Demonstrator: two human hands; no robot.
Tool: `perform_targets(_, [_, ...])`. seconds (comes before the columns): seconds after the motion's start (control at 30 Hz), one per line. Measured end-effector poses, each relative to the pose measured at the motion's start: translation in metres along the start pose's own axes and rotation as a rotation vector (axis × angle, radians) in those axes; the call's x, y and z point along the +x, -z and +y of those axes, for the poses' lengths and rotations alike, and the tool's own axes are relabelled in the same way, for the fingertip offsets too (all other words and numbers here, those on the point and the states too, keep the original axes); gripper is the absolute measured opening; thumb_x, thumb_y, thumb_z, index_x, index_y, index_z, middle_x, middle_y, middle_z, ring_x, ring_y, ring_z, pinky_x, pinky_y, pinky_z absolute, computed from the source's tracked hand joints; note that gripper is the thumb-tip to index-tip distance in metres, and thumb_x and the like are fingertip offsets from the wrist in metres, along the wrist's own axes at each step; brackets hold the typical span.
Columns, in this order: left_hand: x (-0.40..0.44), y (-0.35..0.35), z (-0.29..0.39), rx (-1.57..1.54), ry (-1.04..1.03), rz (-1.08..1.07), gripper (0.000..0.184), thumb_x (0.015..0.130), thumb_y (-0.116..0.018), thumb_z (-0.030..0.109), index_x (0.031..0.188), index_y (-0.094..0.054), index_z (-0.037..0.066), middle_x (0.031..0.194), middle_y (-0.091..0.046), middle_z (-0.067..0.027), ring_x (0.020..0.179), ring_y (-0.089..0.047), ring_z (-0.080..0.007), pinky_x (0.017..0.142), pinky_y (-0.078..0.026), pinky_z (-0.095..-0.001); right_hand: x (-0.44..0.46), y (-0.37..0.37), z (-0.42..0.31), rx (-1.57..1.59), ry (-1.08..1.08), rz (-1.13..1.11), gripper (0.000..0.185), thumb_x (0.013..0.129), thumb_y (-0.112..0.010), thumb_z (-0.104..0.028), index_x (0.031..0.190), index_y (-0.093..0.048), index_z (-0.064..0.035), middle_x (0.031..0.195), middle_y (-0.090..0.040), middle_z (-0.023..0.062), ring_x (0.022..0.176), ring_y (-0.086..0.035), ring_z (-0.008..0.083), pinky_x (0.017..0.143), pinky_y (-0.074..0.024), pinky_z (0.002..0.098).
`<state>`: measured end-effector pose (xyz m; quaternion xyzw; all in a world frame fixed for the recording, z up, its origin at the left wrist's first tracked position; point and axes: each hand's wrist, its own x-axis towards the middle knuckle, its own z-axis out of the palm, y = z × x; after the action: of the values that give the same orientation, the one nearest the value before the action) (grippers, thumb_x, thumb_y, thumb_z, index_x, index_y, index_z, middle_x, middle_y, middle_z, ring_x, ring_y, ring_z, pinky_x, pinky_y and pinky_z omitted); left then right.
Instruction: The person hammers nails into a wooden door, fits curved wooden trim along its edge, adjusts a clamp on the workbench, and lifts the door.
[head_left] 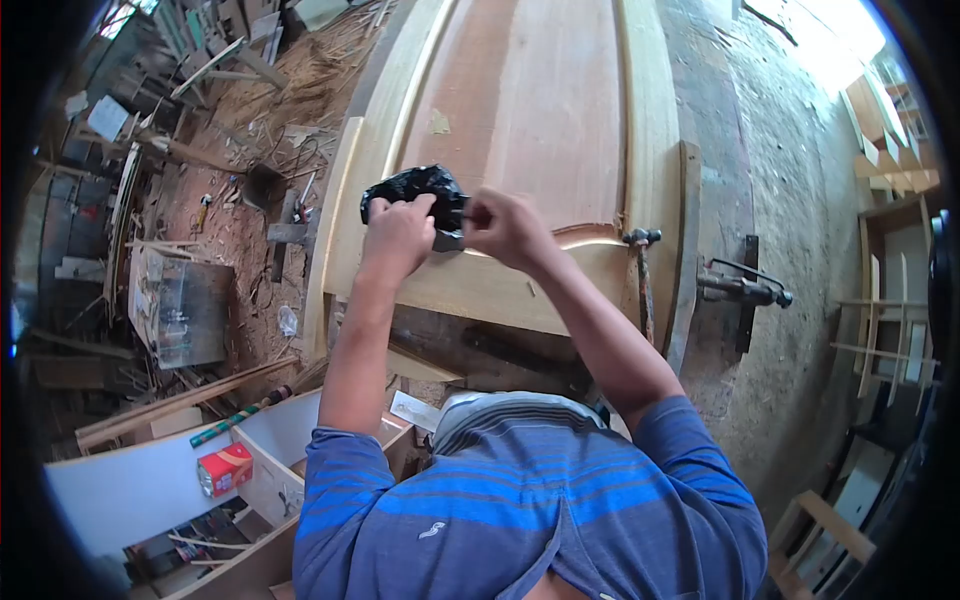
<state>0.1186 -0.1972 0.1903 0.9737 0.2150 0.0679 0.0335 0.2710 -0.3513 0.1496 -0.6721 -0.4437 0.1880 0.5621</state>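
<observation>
A crumpled, shiny black plastic bag (408, 186) is between my hands, over the near left corner of a wooden panel door (560, 120). My left hand (398, 238) grips the bag from below, fingers curled into it. My right hand (508, 230) is closed in a fist at the bag's right edge, pinching its plastic. What the bag contains, if anything, is hidden. To the right of my right hand, a hammer (643, 240) lies on the door's near right corner, its handle pointing toward me.
A metal clamp (742, 288) sticks out at the door's right side. At lower left, a red box (225, 469) and a green tube (240, 415) rest by a white wooden cabinet (110, 490). Wood scraps and shavings (320, 70) cover the floor at upper left.
</observation>
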Motion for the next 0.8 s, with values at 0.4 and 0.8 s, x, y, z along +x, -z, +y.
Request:
perform_targets(0.4, [-0.049,0.011,0.024,-0.516,0.131,0.048,0.013,0.097,-0.077,0.016,0.105,-0.074,0.007,0.093,-0.077,-0.0135,0.089,-0.075,-0.0323,0.088,-0.056,-0.0449,-0.018,0.017,0.031,-0.079,-0.201,0.084,0.017,0.095,-0.081,-0.017,0.106,-0.080,-0.0035,0.093,-0.080,0.0173,0.083,-0.078,0.0275,0.077,-0.0601,0.0402])
perform_targets(0.8, [-0.066,-0.138,0.097,-0.464,-0.393,-0.040,0.020,0.091,-0.084,0.018,0.110,-0.082,0.016,0.110,-0.071,-0.0025,0.101,-0.067,-0.0259,0.092,-0.058,-0.0417,-0.150,0.099,0.077,-0.535,-0.332,-0.196,0.018,0.089,-0.080,-0.015,0.104,-0.083,-0.0062,0.107,-0.073,0.0164,0.110,-0.071,0.0367,0.100,-0.0566,0.0467])
